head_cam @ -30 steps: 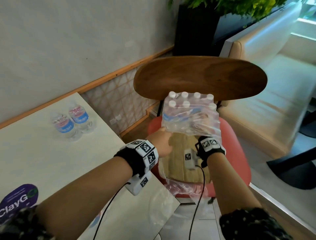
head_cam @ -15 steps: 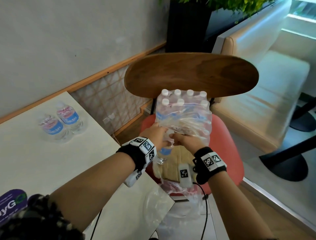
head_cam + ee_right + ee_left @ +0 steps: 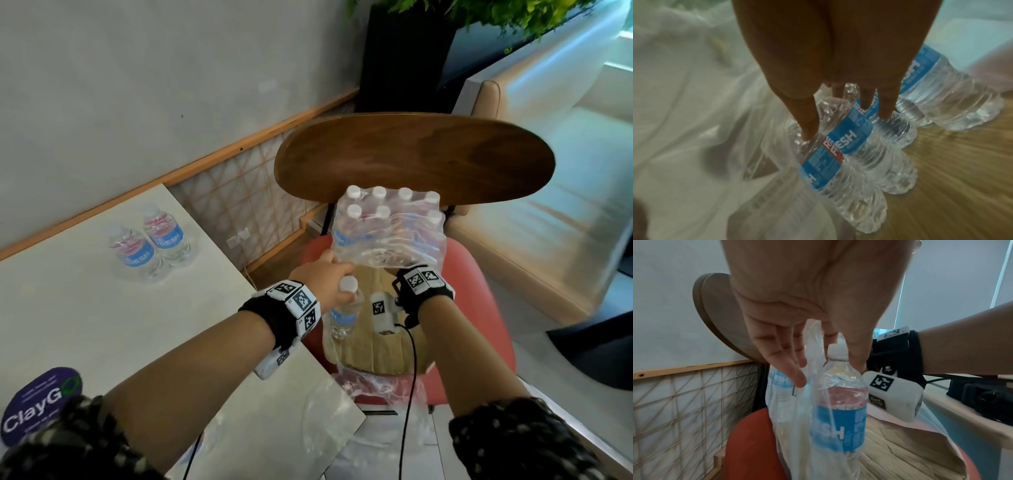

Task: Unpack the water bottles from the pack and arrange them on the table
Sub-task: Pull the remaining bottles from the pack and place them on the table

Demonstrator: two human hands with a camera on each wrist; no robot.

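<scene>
Bottle [image 3: 840, 410] pinched at the neck by left hand [image 3: 322, 282], right hand [image 3: 838, 65] fingers straight inside the pack [image 3: 390, 233]

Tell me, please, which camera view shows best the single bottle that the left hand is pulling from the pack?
The left wrist view: the bottle fills it, cap to blue label, with the left hand pinching its neck. The head view shows it small under that hand. In the right wrist view I cannot tell it from the packed bottles.
</scene>
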